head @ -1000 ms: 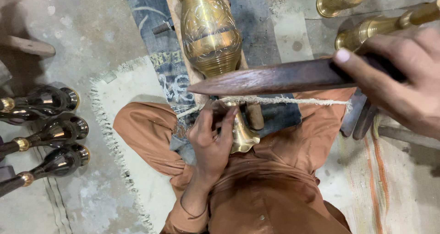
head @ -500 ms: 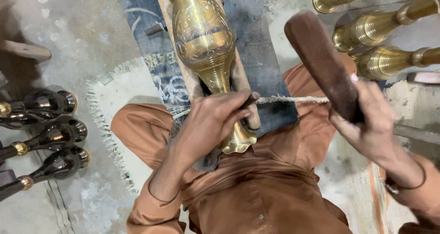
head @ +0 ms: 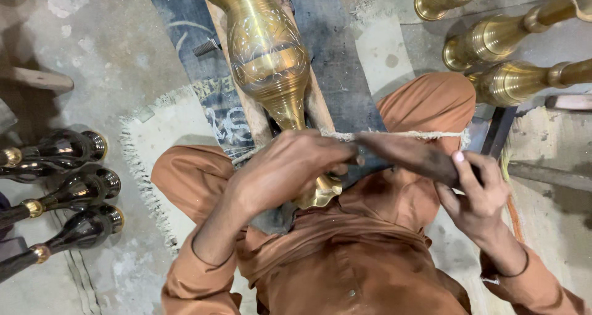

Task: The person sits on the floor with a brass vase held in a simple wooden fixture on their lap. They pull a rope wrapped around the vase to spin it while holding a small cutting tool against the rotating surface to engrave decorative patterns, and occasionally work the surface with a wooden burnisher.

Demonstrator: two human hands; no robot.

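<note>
We see the brass vase (head: 266, 50) lying on a wooden board (head: 246, 114) over a blue cloth (head: 345, 68), its long axis running up and down the frame: the wide mouth points away from us toward the top edge, where it is cut off, and the narrow neck and flared foot (head: 320, 193) point toward our lap. The foot is half hidden under our left hand (head: 287, 170), so we cannot make out just where the vase ends or what small tool, if any, that hand pinches; its fingers are curled together over the neck. Our right hand (head: 478, 195) is closed around the handle end of a dark wooden mallet (head: 407, 155), which lies nearly level, its head touching the left hand's fingertips. A thin rope (head: 401, 134) stretches across just behind the mallet, partly covered by it. Half a second ago the mallet stood raised and tilted at the right; now it is down at the neck, and the left hand has hardly shifted. Further out, three brass vases (head: 512, 81) lie at the upper right, cut by the frame, and three dark vases (head: 74, 185) lie on the concrete floor (head: 92, 31) at the left.
</note>
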